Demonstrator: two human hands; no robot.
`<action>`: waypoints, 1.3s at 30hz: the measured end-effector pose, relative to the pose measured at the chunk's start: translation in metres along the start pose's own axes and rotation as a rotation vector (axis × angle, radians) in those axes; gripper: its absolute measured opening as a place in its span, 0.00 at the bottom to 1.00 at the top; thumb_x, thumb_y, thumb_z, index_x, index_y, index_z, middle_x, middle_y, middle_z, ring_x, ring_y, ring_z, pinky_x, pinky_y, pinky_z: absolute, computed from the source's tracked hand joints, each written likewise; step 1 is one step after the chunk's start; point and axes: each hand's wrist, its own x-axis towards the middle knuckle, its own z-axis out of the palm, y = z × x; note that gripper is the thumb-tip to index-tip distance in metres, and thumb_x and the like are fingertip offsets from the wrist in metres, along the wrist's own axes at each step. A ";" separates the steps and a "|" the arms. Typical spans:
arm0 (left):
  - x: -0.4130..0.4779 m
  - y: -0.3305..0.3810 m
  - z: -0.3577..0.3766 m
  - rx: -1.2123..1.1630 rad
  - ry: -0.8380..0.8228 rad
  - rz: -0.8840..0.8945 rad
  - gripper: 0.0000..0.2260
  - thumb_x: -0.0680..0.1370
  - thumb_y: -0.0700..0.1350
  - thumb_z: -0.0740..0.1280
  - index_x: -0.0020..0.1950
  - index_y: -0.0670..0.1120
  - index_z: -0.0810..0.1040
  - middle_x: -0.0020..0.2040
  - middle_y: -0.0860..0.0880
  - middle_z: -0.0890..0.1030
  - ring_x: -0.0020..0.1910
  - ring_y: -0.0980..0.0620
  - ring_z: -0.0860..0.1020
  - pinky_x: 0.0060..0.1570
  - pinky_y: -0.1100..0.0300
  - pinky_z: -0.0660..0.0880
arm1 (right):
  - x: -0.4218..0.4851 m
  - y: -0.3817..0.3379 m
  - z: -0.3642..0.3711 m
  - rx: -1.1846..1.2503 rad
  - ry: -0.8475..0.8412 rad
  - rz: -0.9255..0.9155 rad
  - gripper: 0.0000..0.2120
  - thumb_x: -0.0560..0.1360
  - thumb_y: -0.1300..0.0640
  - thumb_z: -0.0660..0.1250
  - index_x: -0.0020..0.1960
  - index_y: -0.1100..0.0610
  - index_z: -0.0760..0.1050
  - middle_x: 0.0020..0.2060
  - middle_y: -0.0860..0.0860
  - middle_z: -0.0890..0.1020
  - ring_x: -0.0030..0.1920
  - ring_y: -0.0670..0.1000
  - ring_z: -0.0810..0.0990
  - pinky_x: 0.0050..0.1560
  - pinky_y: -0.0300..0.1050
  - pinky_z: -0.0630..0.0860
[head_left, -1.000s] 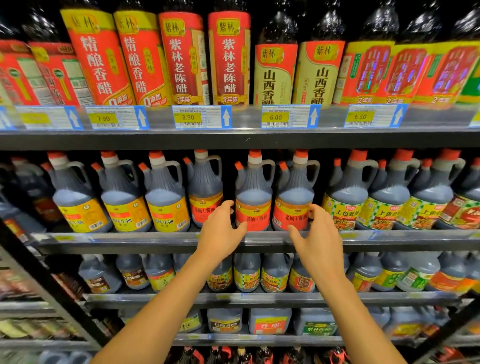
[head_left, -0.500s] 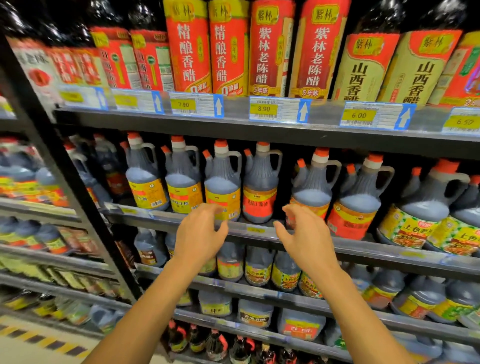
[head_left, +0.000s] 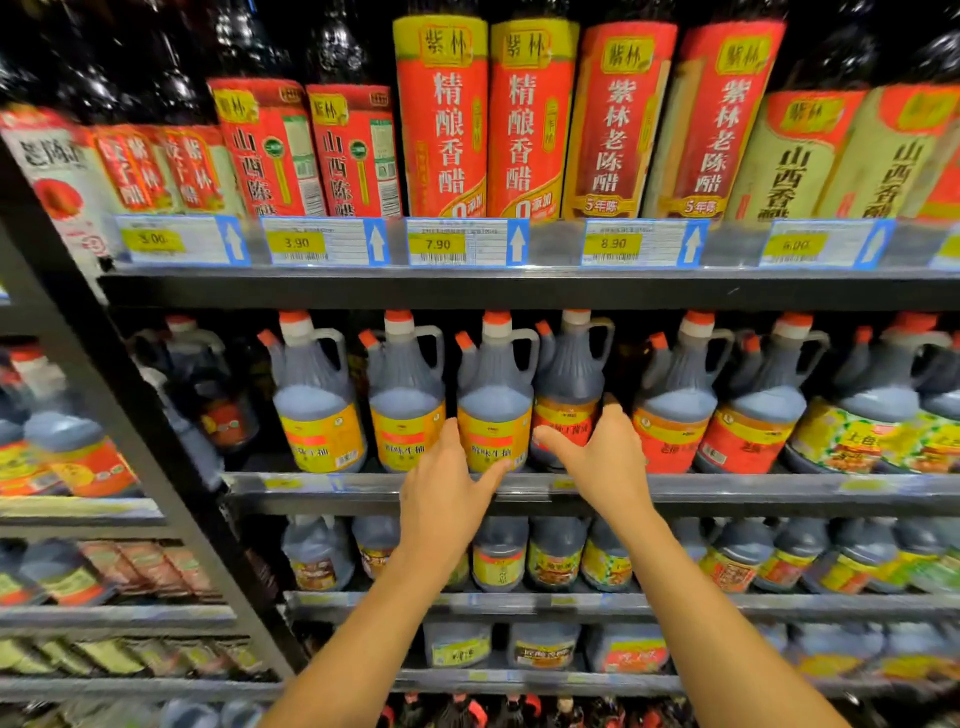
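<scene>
- While both jugs stand unlifted on the shelf (head_left: 727, 488), the grasp is pending;
- left hand (head_left: 447, 483): open, fingertips at yellow-label jug (head_left: 493, 405) just ahead;
- right hand (head_left: 597, 457): spread, loosely cupping red-label jug (head_left: 569, 374).

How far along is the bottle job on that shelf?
Just starting. The jugs on the middle shelf stand upright, labels forward. The left hand reaches the yellow-label jug, the right hand the red-label jug beside it; neither plainly grips. Both sit on the shelf, so any moving is left.
</scene>
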 end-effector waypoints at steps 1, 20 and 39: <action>0.001 -0.001 0.000 0.007 0.010 -0.003 0.33 0.74 0.65 0.69 0.71 0.46 0.67 0.59 0.47 0.81 0.58 0.44 0.80 0.48 0.48 0.79 | 0.001 -0.002 0.002 -0.011 0.017 0.010 0.36 0.68 0.37 0.76 0.63 0.62 0.70 0.55 0.57 0.79 0.57 0.61 0.78 0.50 0.56 0.78; 0.003 -0.001 0.000 0.016 0.083 -0.008 0.30 0.74 0.63 0.70 0.67 0.45 0.74 0.51 0.47 0.84 0.52 0.46 0.82 0.46 0.47 0.80 | -0.018 0.011 -0.014 -0.030 0.066 -0.073 0.26 0.69 0.37 0.76 0.54 0.56 0.74 0.37 0.48 0.80 0.40 0.52 0.80 0.40 0.53 0.78; -0.021 -0.016 -0.049 0.579 -0.033 0.222 0.09 0.81 0.51 0.61 0.55 0.49 0.76 0.51 0.49 0.80 0.51 0.46 0.79 0.45 0.53 0.72 | -0.057 -0.017 -0.027 -0.680 -0.126 -0.567 0.08 0.81 0.50 0.60 0.53 0.54 0.74 0.48 0.50 0.80 0.50 0.55 0.79 0.38 0.46 0.67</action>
